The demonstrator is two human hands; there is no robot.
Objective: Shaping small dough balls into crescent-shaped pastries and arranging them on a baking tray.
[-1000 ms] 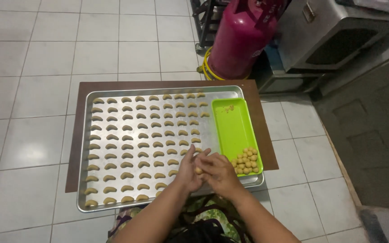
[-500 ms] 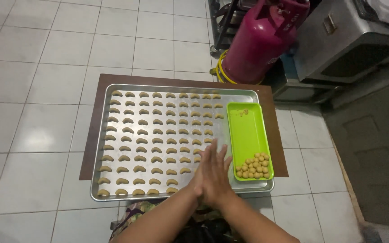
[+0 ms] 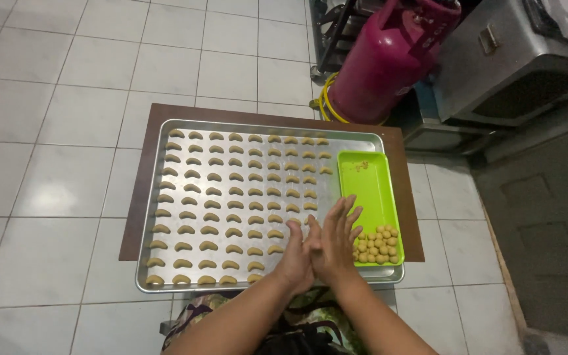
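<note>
Two hands press palm to palm above the near edge of the tray [image 3: 165, 286]: left hand [image 3: 296, 258], right hand [image 3: 336, 238], fingers straight. Probably a dough ball is rolled between them, though none shows. A slip could drop it onto the crescents [image 3: 231, 204] and dent them. The tray holds crescent rows; its right side is bare. The green dish [image 3: 363, 190] holds dough balls [image 3: 376, 245] at its near end.

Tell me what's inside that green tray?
The green tray holds small dough balls at its near end and a few crumbs; the right hand covers one corner.
</note>
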